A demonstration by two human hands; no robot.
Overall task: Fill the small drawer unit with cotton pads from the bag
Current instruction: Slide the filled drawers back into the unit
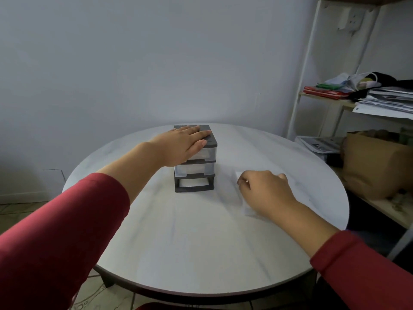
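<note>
— Two red sleeves (55, 231) frame the foreground. What do we see beyond them?

— We see one drawer unit (194, 175) standing upright on a round white table (178, 242), toward its far side. The unit's top, dividers and base are dark grey. We count two clear drawers, both pushed in, and below them one open dark bay.

— And our hands?

— We count two. Our left hand (183, 146) lies flat on the unit's top, fingers straight, thumb over the front edge. Our right hand (263, 189) rests on the table to the right of the unit and apart from it, with its fingers curled on one pale bag (248, 210). The bag is blurred, so we cannot tell how many pads it holds.

— Anything else?

— One white shelf (335, 104) at the right edge carries one stack of papers (388, 101) and, lower down, one brown paper sack (375, 162).
</note>
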